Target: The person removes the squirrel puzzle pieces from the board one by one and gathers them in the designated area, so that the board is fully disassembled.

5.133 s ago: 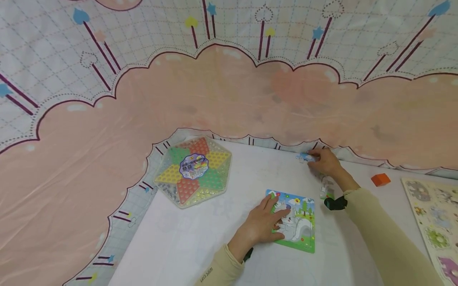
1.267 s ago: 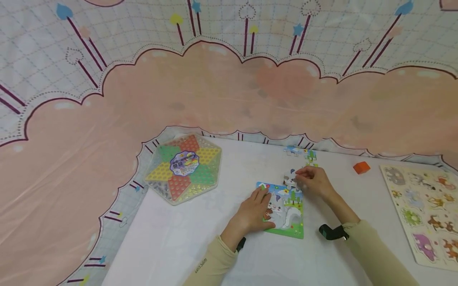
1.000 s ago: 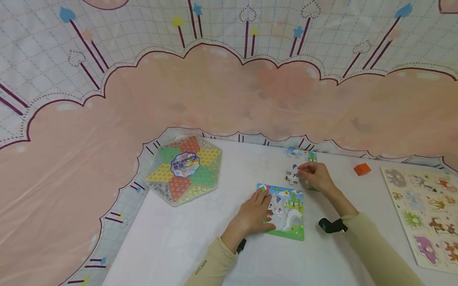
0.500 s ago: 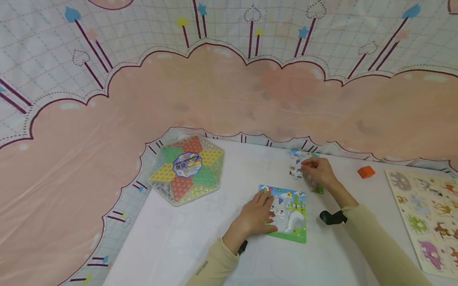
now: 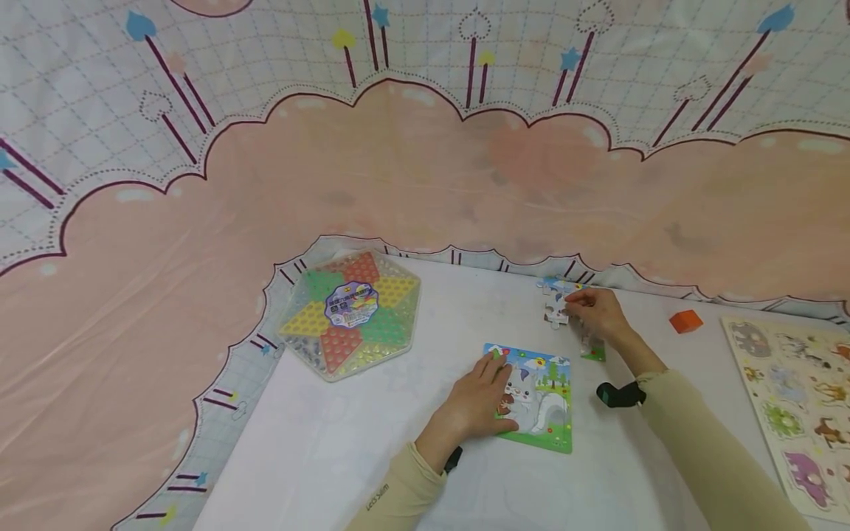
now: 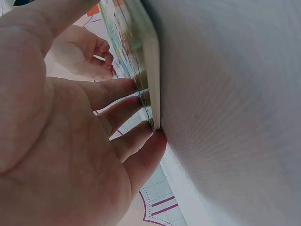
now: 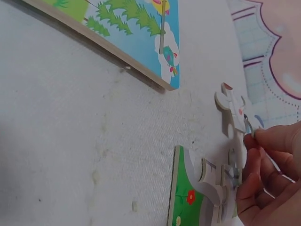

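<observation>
Some puzzle pcs (image 5: 593, 351) partly behind R hand (image 5: 600, 315), head cam.

Left hand (image 5: 473, 404) lies palm down, fingers extended and spread toward the far side, thumb held out to the right. Right hand (image 5: 603, 316) is positioned farther and to the right, fingertips pinching, other fingers curled. Left forearm (image 5: 401, 488) enters from the near side, right forearm (image 5: 707, 446) from the near right; both beige-sleeved.
</observation>
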`<state>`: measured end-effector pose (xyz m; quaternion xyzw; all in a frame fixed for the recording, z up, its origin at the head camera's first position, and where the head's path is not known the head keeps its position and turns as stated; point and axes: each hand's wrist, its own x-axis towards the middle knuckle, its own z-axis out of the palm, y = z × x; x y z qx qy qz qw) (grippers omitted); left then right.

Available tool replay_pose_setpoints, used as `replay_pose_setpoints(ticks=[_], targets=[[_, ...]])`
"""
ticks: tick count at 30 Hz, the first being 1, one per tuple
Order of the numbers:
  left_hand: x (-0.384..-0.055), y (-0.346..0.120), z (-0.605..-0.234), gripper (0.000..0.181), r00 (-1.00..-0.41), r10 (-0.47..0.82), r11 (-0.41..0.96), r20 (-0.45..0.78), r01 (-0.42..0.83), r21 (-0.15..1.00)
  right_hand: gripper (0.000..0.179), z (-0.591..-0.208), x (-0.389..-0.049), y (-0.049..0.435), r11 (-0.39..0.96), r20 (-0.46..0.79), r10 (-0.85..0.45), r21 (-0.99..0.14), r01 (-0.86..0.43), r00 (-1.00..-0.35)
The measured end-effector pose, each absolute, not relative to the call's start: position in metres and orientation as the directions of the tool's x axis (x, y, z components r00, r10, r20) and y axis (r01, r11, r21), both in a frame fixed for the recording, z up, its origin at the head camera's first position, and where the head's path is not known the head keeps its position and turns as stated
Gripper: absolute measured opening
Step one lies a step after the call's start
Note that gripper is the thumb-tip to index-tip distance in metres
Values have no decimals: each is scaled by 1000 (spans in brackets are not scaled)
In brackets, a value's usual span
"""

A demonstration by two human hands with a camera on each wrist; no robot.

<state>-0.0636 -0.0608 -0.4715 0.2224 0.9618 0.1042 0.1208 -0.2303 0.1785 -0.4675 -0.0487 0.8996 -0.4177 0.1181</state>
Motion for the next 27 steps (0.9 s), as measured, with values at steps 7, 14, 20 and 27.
replay_pose_setpoints(ticks=[7, 14, 20, 27], targets=[[-62, -60, -468, 87, -876, 449, 882, -175, 403, 244, 26, -467, -235, 180, 666, -197, -190, -746, 22, -962], [-63, -60, -468, 87, -873, 451, 879, -187, 398, 261, 27, -464, -240, 180, 651, -203, -195, -758, 29, -960], [-63, -59, -471, 88, -869, 455, 876, -193, 398, 272, 29, -462, -241, 177, 659, -226, -206, -752, 36, -952], [-63, -61, -471, 88, -871, 454, 875, -188, 396, 277, 39, -463, -240, 173, 690, -235, -223, -723, 17, -946]])
